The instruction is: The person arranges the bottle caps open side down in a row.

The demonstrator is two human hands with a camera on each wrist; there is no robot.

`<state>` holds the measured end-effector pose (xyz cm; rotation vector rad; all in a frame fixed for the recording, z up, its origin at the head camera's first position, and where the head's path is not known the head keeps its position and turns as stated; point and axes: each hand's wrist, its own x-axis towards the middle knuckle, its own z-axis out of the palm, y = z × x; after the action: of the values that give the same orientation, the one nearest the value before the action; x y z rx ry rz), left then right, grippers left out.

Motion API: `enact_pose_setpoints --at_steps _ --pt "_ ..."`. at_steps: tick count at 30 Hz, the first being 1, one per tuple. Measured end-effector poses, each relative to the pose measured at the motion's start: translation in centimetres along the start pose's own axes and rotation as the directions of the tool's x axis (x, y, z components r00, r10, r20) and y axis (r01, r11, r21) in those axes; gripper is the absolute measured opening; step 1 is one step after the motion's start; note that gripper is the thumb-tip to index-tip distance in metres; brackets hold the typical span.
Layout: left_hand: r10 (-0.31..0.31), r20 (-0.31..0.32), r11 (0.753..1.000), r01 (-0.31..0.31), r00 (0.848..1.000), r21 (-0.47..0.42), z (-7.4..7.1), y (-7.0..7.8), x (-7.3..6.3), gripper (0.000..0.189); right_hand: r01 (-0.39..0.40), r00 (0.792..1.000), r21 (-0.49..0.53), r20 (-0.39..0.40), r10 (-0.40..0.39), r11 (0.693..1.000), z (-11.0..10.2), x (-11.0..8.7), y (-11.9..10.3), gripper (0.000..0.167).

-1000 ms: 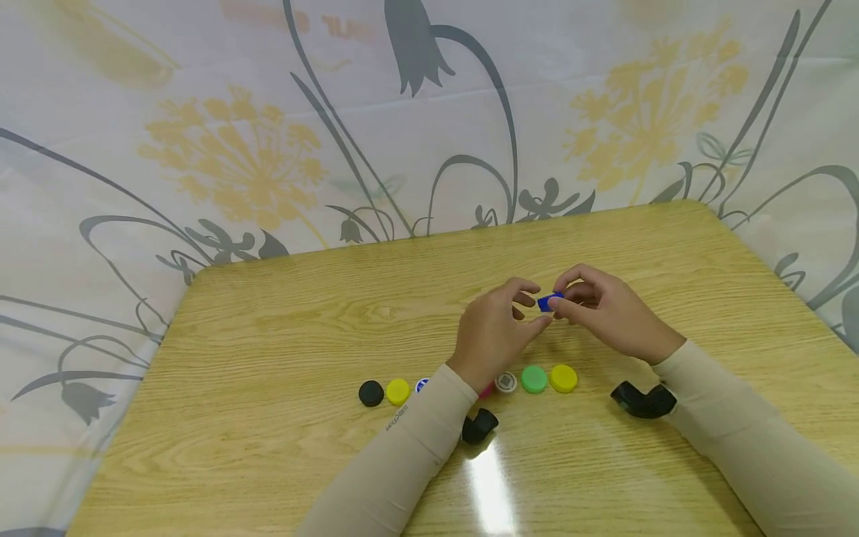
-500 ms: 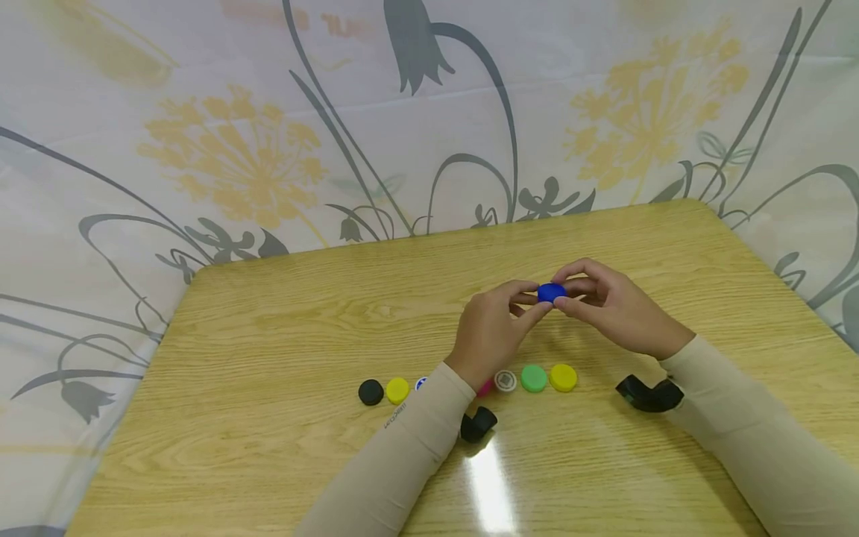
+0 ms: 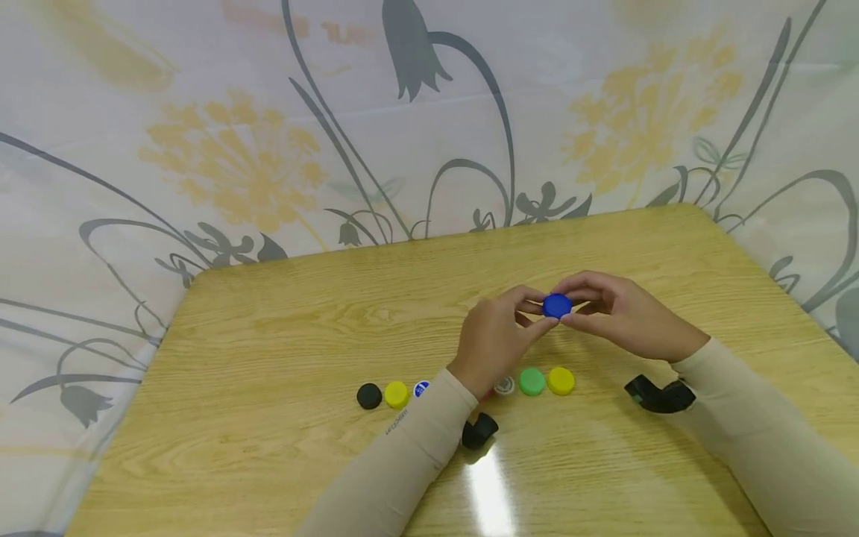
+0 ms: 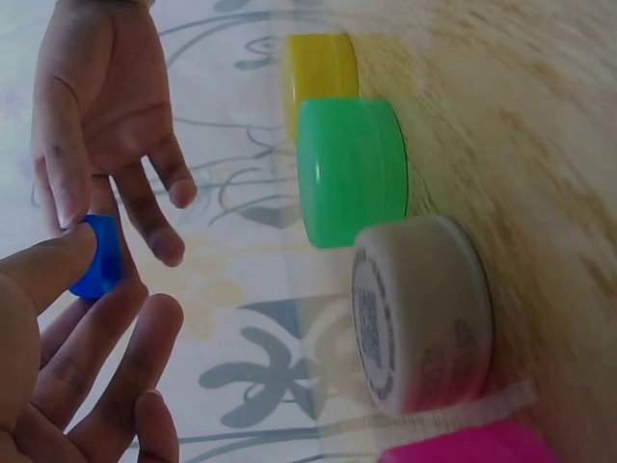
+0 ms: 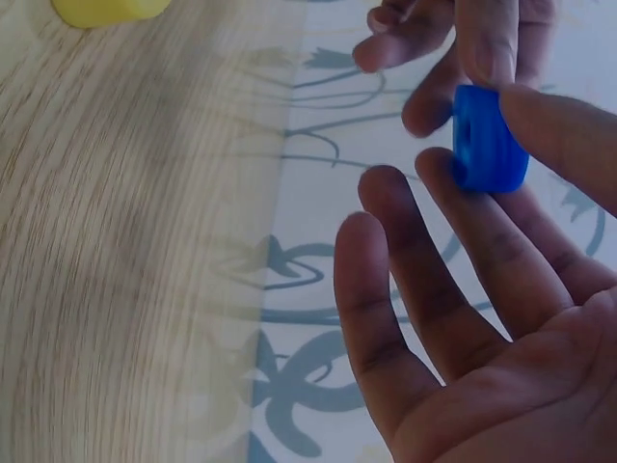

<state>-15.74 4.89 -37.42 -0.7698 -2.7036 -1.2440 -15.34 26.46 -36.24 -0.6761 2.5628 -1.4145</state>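
Note:
Above the table, a blue bottle cap (image 3: 557, 306) is pinched from both sides by my two hands. My left hand (image 3: 493, 335) grips its left edge between thumb and fingers. Thumb and fingertips of my right hand (image 3: 620, 313) hold the right edge. In the right wrist view the blue cap (image 5: 489, 140) stands on edge, its hollow side partly visible. The left wrist view shows the same cap (image 4: 99, 258) between the fingertips, with the right hand (image 4: 106, 106) beyond. Below the hands lie a green cap (image 3: 532, 382), a yellow cap (image 3: 561, 380) and a white cap (image 3: 505, 385).
The row of caps continues left with a blue-and-white cap (image 3: 420, 388), another yellow cap (image 3: 396, 394) and a black cap (image 3: 369, 396). A pink cap (image 4: 472, 446) is mostly hidden behind the left forearm. Behind the wooden table (image 3: 268, 335) hangs a flower-patterned cloth (image 3: 429, 127).
The blue cap has turned from edge-on to showing its flat face. My left fingers, apart from it at first, now pinch it too. Both hands have shifted slightly right.

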Motion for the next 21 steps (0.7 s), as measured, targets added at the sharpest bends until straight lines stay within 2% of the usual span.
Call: enact_pose_setpoints --at_steps 3,8,15,21 --pt "-0.001 0.028 0.999 0.0 1.0 0.032 0.3 0.2 -0.3 0.032 -0.003 1.0 -0.009 0.024 0.003 1.0 -0.2 -0.4 0.3 0.028" --pt "0.027 0.062 0.988 -0.036 0.998 0.147 1.0 0.6 -0.7 0.031 -0.001 0.997 -0.018 0.075 0.003 1.0 -0.8 -1.2 0.9 0.023" --pt "0.071 0.102 0.931 -0.103 0.992 0.35 2.4 1.3 -1.1 0.032 -0.003 0.985 -0.025 0.172 0.008 1.0 -1.3 -2.1 2.0 0.02" --pt "0.042 0.133 0.905 -0.094 0.99 0.414 3.2 1.6 -1.2 0.028 0.022 0.963 -0.039 0.271 -0.011 0.999 -1.4 -2.3 2.5 0.019"
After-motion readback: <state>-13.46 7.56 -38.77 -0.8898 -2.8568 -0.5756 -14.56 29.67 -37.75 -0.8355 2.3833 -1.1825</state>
